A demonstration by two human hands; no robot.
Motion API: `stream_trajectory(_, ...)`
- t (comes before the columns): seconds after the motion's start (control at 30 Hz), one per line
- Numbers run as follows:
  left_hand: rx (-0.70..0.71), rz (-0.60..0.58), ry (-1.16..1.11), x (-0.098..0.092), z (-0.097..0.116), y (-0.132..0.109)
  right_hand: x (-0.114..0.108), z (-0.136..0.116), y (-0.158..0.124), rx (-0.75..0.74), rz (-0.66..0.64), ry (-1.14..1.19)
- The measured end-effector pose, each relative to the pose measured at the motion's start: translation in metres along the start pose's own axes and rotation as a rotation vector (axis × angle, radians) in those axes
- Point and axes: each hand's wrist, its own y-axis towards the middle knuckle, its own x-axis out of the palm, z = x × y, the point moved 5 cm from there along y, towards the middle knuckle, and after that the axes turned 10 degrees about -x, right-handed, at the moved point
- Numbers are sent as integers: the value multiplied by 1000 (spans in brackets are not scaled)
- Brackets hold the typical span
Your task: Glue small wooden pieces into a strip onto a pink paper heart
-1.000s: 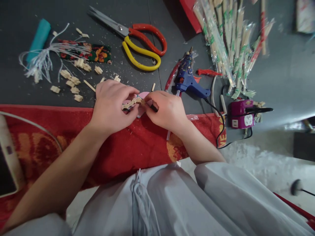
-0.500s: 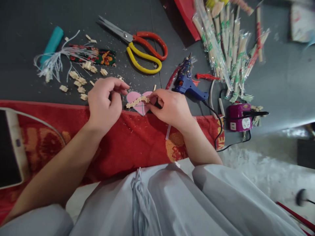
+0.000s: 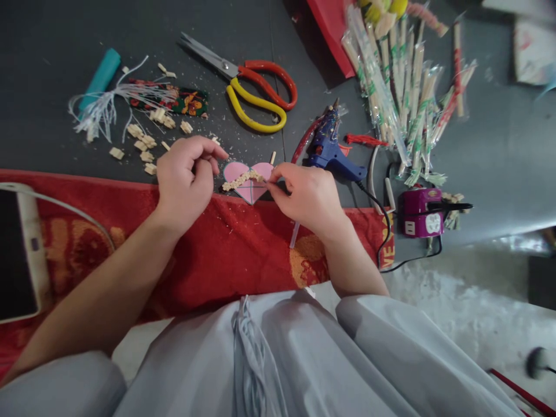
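Note:
A pink heart-shaped piece (image 3: 236,169) with dark crossing lines lies at the table's near edge. Short pale wooden bits (image 3: 241,180) form a band across it. At the heart's right side, my right hand (image 3: 307,191) is closed in a pinch; whatever the fingertips hold is too small to make out. Left of the heart, my left hand (image 3: 186,179) rests with loosely bent fingers, thumb and index apart, and no object shows in it. Several small clusters of cut wooden sticks (image 3: 145,141) lie beyond the left hand.
Scissors (image 3: 256,87) lie open beyond the heart. A blue glue gun (image 3: 330,145) rests to the right, its cord leading toward a purple power adapter (image 3: 421,212). Wrapped chopsticks (image 3: 403,87) lie at the back right. A red towel (image 3: 217,243) covers the near edge.
My right hand has drawn back slightly to the right, baring more of the heart's right half. My left hand keeps nearly the same pose. The view has shifted a little.

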Motion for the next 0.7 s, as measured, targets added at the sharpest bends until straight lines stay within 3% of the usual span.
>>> stream_trajectory(0.17, 141, -129, 187, 8, 10, -2, 6, -4, 1, 32, -14, 3)
stream_trajectory(0.43, 82, -237, 342, 24, 6, -13, 11, -9, 5, 109, -40, -28)
stream_trajectory(0.7, 92, -247, 360, 24, 7, -13, 13, -13, 7, 84, -83, -5)
